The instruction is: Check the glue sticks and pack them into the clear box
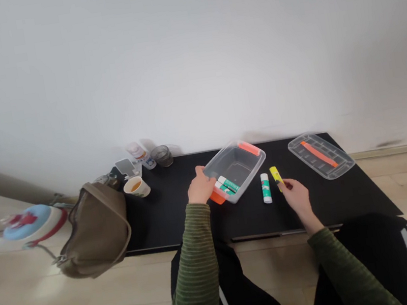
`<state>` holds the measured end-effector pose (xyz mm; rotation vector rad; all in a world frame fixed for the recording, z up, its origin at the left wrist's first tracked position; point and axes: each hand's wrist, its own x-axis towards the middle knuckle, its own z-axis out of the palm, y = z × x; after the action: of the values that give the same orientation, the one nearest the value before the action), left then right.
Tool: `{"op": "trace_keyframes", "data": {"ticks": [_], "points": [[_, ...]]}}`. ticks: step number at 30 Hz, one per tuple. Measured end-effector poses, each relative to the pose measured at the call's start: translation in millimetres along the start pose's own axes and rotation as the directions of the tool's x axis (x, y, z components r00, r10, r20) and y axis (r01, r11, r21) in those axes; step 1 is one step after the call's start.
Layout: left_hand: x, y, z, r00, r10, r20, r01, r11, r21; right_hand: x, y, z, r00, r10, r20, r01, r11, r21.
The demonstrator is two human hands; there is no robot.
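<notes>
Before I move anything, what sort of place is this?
Probably a living area in a home, though a break room or office corner is possible. A low black table stands by a plain wall, with a brown bag and a paper cup of drink at one end.

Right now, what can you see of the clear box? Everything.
The clear box looks plastic, rectangular with rounded corners, an orange clasp at each end. It stands lidless, open side up, slanted on the black table. Green-and-white sticks lie at its near end; the left hand holds its near-left corner.
</notes>
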<state>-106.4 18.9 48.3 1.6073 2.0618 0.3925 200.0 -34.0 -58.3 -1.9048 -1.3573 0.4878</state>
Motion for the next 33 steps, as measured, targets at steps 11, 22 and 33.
{"op": "trace_keyframes", "data": {"ticks": [11,22,33], "points": [[2,-1,1.0,1.000,0.008,-0.003,-0.008,1.000,0.027,40,-159,8,0.841,-0.432,0.326,0.517,0.818,-0.251],[1,-1,-0.4,1.000,0.011,0.009,-0.011,0.999,0.034,53,-184,70,0.721,-0.036,0.692,0.559,0.620,-0.551],[3,-3,0.4,1.000,0.024,0.008,-0.024,1.000,0.008,50,-184,60,0.730,-0.093,0.677,0.568,0.634,-0.525]]}}
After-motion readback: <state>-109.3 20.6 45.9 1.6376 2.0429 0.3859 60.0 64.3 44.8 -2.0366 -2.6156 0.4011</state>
